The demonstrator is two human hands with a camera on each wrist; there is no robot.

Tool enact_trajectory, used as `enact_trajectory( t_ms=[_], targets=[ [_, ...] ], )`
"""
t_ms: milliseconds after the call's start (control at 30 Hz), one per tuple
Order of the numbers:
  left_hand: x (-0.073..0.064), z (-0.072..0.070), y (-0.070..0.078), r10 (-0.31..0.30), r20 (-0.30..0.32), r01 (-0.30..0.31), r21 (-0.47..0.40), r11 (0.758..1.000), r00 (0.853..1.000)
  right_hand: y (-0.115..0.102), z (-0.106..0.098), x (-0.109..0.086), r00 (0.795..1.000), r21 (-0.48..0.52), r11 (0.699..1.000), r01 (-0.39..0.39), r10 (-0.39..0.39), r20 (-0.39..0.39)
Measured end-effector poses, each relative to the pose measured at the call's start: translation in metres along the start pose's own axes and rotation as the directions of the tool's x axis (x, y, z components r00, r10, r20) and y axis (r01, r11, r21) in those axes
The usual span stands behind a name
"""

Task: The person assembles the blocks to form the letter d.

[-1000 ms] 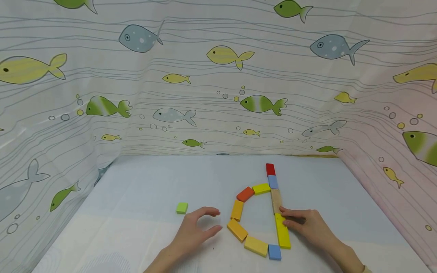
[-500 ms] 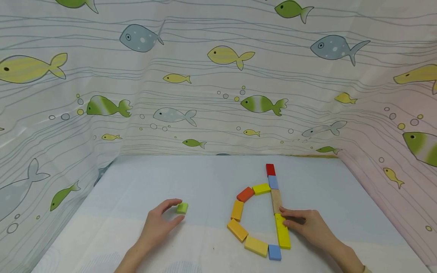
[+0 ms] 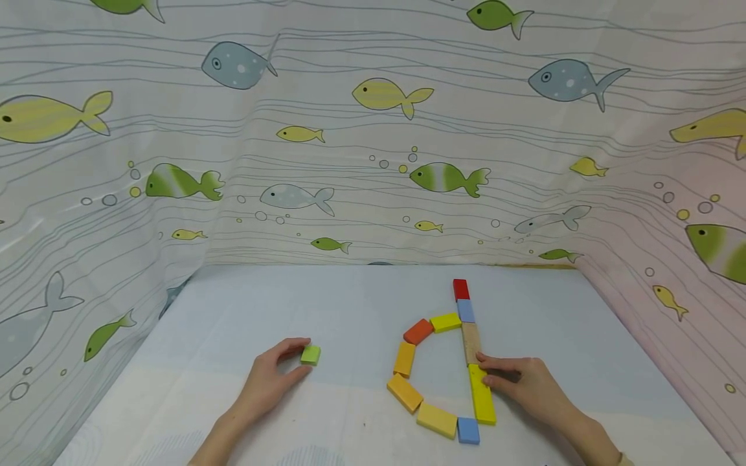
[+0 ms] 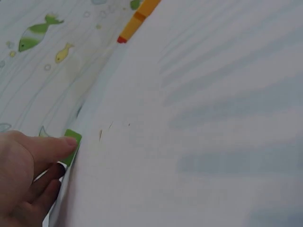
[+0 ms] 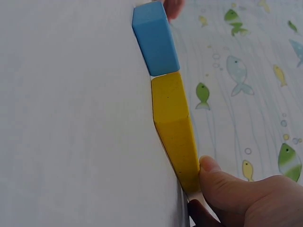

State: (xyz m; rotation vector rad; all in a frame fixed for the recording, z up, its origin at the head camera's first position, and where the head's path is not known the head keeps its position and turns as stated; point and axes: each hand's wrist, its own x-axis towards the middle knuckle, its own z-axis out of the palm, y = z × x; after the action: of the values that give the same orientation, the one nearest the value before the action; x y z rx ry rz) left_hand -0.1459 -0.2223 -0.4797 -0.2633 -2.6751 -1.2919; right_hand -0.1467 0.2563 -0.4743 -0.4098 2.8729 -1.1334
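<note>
Far to the left on the table, my left hand (image 3: 269, 375) pinches a small light-green block (image 3: 311, 355) between thumb and fingers. The left wrist view has the thumb tip over that green block (image 4: 71, 151). My right hand (image 3: 530, 383) touches the right side of the blocks where a long yellow block (image 3: 482, 402) meets a plain wooden block (image 3: 471, 343). In the right wrist view the thumb lies against the side of the yellow block (image 5: 171, 109). Above the wooden block, a blue block (image 3: 465, 310) and a red block (image 3: 461, 289) continue the straight column.
Left of the column, a curve of flat blocks bends outward: yellow (image 3: 445, 322), orange-red (image 3: 418, 332), several orange-yellow ones (image 3: 405, 393), and a blue square block (image 3: 469, 430) at the bottom. A pale cloth (image 3: 250, 298) covers the table; a fish-printed curtain (image 3: 350, 194) surrounds it.
My left hand has moved left from beside the curve to the green block and closed its thumb and fingers onto it. The right hand and the other blocks stay put.
</note>
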Motion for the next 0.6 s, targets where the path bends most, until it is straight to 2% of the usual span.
enact_trajectory(
  t_ms=[433,600],
  targets=[
    [0.0012,0.0034,-0.0039,-0.013,-0.022,0.013,0.008,1.0,1.0,-0.0002,-0.0006,0.0003,1.0,0.001,1.0,-0.005,0.005,0.005],
    [0.0003,0.0068,-0.0023,-0.016,-0.038,0.015,-0.017,1.0,0.999,0.001,-0.0003,0.0003,1.0,0.001,1.0,0.003,-0.003,0.005]
  ],
)
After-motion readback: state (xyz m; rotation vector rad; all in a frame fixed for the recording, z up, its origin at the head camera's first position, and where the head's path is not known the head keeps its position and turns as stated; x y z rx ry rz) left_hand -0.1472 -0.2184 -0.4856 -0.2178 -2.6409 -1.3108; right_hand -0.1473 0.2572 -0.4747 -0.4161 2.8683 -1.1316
